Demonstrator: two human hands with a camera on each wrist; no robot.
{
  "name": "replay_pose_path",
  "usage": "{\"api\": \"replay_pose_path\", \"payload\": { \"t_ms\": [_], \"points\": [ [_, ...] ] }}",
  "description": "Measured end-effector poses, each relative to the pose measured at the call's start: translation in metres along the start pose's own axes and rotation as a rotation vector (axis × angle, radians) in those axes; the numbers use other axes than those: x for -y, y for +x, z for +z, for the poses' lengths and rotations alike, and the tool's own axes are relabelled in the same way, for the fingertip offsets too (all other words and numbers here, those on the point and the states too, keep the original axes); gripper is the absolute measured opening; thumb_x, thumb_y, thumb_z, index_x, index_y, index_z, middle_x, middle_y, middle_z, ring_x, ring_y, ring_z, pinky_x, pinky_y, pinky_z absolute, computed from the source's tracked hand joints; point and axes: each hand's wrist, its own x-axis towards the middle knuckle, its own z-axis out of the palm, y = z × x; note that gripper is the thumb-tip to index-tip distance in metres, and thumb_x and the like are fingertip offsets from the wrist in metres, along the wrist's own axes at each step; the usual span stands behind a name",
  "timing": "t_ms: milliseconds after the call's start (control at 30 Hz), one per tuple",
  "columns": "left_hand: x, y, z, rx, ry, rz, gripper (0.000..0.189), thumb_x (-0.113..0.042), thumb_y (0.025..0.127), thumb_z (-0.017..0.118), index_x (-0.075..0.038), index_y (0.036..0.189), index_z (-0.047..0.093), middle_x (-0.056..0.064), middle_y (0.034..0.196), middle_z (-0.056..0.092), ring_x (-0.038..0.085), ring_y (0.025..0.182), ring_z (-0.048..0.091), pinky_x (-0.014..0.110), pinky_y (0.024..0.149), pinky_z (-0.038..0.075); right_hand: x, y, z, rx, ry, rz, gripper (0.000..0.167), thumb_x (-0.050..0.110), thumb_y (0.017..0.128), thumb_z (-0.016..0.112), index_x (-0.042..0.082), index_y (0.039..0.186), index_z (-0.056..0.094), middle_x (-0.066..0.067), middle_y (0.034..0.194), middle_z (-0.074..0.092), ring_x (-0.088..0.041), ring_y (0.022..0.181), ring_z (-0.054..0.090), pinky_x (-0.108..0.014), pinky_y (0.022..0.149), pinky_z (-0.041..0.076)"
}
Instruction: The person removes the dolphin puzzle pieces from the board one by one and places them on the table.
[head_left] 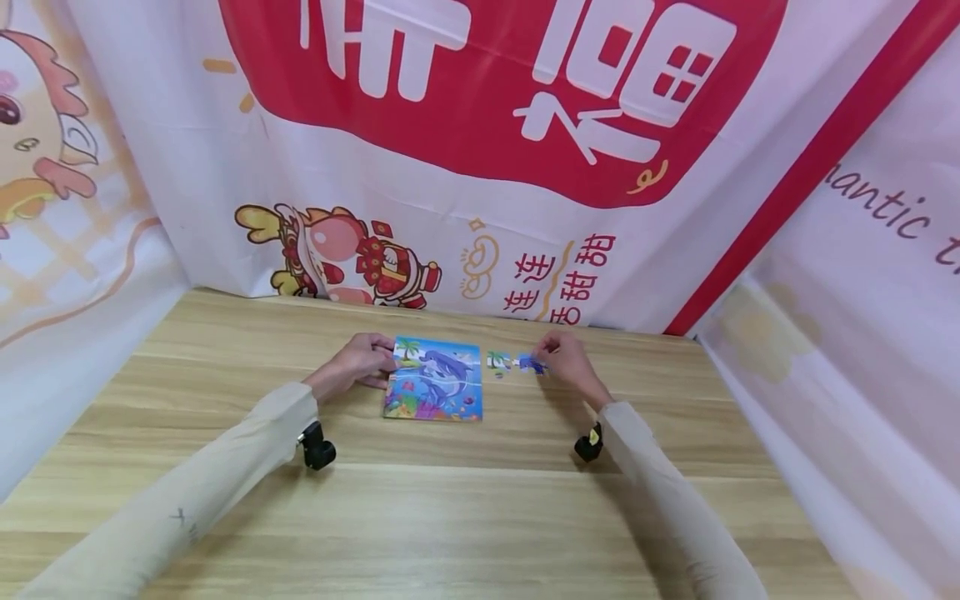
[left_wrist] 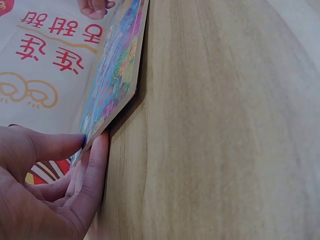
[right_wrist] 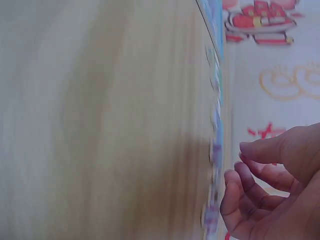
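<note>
White cloth hangs [head_left: 420, 167] around three sides of my space, with a big red patch and white characters across the top of the frame and a cartoon figure [head_left: 337, 250] lower down, left of centre. Below it spreads the wood-grained table [head_left: 450, 517], filling the lower part of the frame.

The dolphin puzzle board [head_left: 437, 382] is in the middle of the frame, just below the cloth's lower edge. My left grip [head_left: 360, 360] pinches it by its left side; in the left wrist view my thumb is on the picture face, with fingers beneath the edge.

Right of the board, apart from it, lies a short row of puzzle pieces [head_left: 498, 361], one showing a palm tree. My right grip [head_left: 566, 358] is at the row's right end, released: the right wrist view shows its fingers loosely curved, thumb near the fingertips, nothing visible between them. Pale sleeves [head_left: 202, 492] cover both my arms, and a small black device [head_left: 318, 450] sits at each wrist.
</note>
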Motion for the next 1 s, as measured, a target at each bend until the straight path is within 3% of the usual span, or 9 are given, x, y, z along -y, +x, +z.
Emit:
{"api": "replay_pose_path", "payload": {
  "t_ms": [200, 400, 533, 667, 833, 1000],
  "points": [
    [0.000, 0.001, 0.003, 0.013, -0.004, -0.022, 0.057, -0.003, 0.104, 0.058, 0.007, 0.155, 0.037, 0.027, 0.136, 0.057, 0.026, 0.105, 0.066, 0.031, 0.076, 0.068, 0.022, -0.007, 0.017, 0.058, 0.032, -0.057, 0.005, 0.007, 0.100, 0.068, 0.003, 0.101, 0.070, -0.011, 0.096, 0.072, -0.023, 0.089, 0.065, -0.030, 0.074, 0.059],
    [-0.004, -0.002, -0.001, 0.024, 0.001, -0.038, 0.058, -0.007, 0.104, 0.058, 0.006, 0.156, 0.037, 0.028, 0.142, 0.054, 0.031, 0.114, 0.064, 0.033, 0.082, 0.068, 0.050, -0.003, 0.036, 0.132, 0.048, -0.139, 0.006, 0.006, 0.100, 0.067, 0.001, 0.102, 0.071, -0.011, 0.096, 0.071, -0.020, 0.086, 0.064, -0.025, 0.071, 0.057],
    [-0.006, -0.004, -0.005, 0.052, -0.009, -0.028, 0.060, -0.007, 0.104, 0.057, 0.007, 0.157, 0.034, 0.030, 0.145, 0.051, 0.034, 0.119, 0.062, 0.035, 0.086, 0.068, 0.069, -0.003, 0.051, 0.186, 0.053, -0.151, 0.005, 0.005, 0.100, 0.068, 0.002, 0.102, 0.071, -0.008, 0.095, 0.070, -0.018, 0.084, 0.062, -0.023, 0.067, 0.056],
    [-0.005, -0.005, -0.008, 0.067, -0.032, -0.030, 0.060, -0.007, 0.104, 0.058, 0.007, 0.157, 0.034, 0.030, 0.146, 0.051, 0.032, 0.119, 0.063, 0.035, 0.088, 0.067, 0.085, -0.003, 0.065, 0.225, 0.047, -0.200, 0.003, 0.005, 0.099, 0.071, 0.003, 0.101, 0.070, -0.008, 0.094, 0.070, -0.016, 0.084, 0.063, -0.023, 0.071, 0.057],
    [-0.002, -0.004, -0.015, 0.095, -0.068, -0.031, 0.060, -0.009, 0.105, 0.057, 0.006, 0.158, 0.033, 0.027, 0.144, 0.052, 0.025, 0.109, 0.067, 0.034, 0.090, 0.066, 0.104, -0.002, 0.083, 0.256, 0.053, -0.292, 0.013, 0.002, 0.094, 0.076, -0.001, 0.103, 0.068, -0.013, 0.099, 0.072, -0.019, 0.087, 0.066, -0.023, 0.077, 0.060],
    [-0.001, -0.004, -0.021, 0.140, -0.103, -0.026, 0.061, -0.009, 0.106, 0.057, 0.006, 0.159, 0.031, 0.025, 0.144, 0.052, 0.021, 0.105, 0.067, 0.036, 0.092, 0.066, 0.120, -0.003, 0.097, 0.315, 0.026, -0.311, 0.028, 0.010, 0.093, 0.081, 0.000, 0.115, 0.066, -0.014, 0.111, 0.068, -0.022, 0.097, 0.065, -0.027, 0.083, 0.060]
  ]
}}
